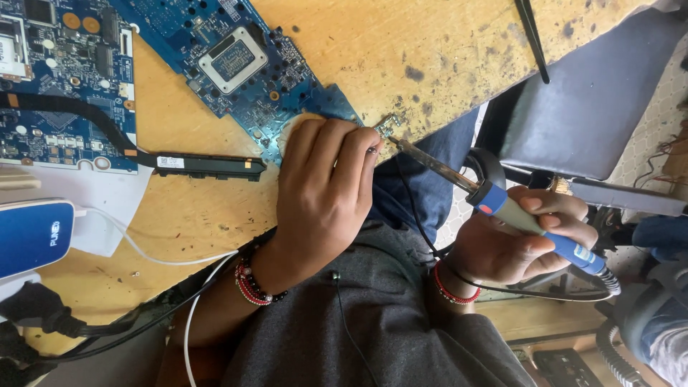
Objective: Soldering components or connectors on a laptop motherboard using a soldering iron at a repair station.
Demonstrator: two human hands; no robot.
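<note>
Grey shirt (373, 315) at lower centre, blue trousers (430, 165), and what look like red-and-black beaded bracelets (251, 283) on both wrists

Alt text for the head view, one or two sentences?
The right hand holds a blue-handled soldering iron with its tip at a small part on the edge of a blue circuit board, which the left hand presses onto a scorched wooden table.
</note>
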